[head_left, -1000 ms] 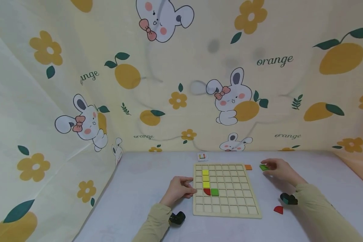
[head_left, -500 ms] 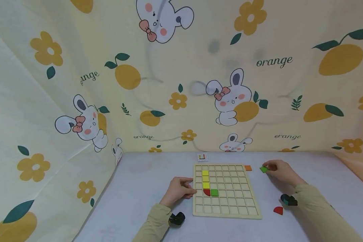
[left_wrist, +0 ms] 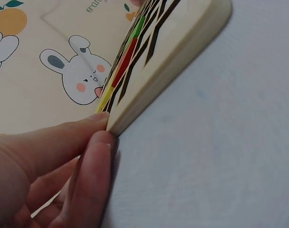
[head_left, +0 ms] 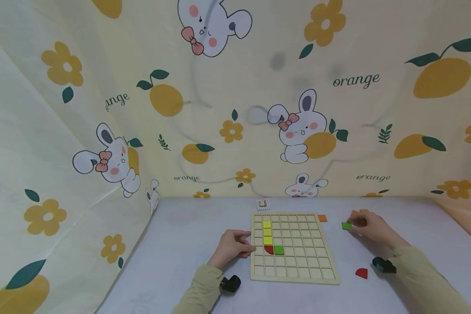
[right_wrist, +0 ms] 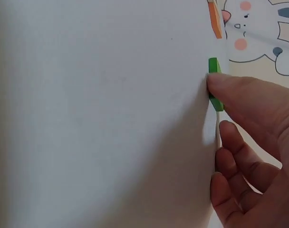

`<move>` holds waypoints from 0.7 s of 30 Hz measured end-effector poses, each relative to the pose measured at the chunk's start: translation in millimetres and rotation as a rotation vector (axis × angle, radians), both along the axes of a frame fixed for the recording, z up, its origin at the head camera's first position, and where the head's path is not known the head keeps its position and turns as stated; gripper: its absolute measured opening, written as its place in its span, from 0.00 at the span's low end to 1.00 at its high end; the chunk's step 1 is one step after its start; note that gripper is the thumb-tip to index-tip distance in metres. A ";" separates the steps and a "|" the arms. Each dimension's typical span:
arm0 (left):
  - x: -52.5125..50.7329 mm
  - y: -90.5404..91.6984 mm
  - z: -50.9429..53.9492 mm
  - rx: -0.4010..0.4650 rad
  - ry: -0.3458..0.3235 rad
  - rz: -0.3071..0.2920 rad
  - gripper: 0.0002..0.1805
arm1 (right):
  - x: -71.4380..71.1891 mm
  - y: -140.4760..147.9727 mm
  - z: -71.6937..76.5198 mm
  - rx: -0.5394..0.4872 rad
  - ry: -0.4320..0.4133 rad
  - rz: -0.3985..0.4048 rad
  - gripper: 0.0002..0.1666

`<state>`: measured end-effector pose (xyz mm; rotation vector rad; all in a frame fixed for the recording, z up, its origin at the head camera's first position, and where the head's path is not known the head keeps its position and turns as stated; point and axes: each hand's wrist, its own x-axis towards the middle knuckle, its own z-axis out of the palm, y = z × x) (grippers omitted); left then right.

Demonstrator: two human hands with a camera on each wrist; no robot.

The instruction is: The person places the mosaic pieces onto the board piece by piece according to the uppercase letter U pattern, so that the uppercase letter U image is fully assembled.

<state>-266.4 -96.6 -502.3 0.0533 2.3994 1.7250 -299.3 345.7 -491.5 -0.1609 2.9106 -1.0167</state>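
Note:
A wooden grid board (head_left: pixel 300 257) lies on the table. In it sit a column of yellow square tiles (head_left: pixel 267 232), a red quarter-round tile (head_left: pixel 269 250) and a green square tile (head_left: pixel 278 250). My left hand (head_left: pixel 230 247) holds the board's left edge between thumb and finger; the left wrist view shows the fingertips (left_wrist: pixel 99 137) against the rim. Right of the board, my right hand (head_left: pixel 370 227) pinches another green tile (right_wrist: pixel 214 66), its thumb over the tile's side. The forefinger is hidden in the right wrist view. Whether this tile touches the table I cannot tell.
An orange tile (head_left: pixel 322 218) lies by the board's far right corner. More orange tiles (head_left: pixel 364 211) show behind my right hand. A red rounded tile (head_left: pixel 361 273) lies nearer me. Behind the board is a small pattern card (head_left: pixel 263 204). A printed cloth (head_left: pixel 235 144) hangs at the back.
My right hand has moved slightly right and nearer me with the green tile. Orange tiles behind it have come into sight. My left hand stays at the board's edge.

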 end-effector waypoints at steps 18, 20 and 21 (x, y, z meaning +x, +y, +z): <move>-0.4 -1.6 -0.7 0.028 0.018 -0.022 0.30 | 18.9 -19.9 20.0 0.003 0.183 0.146 0.13; -0.4 -1.5 -0.9 0.025 0.018 -0.020 0.30 | 21.1 -27.8 24.4 -0.010 0.214 0.170 0.13; -0.7 -1.3 -1.1 0.025 0.018 -0.019 0.30 | 22.6 -32.0 26.5 -0.013 0.221 0.174 0.13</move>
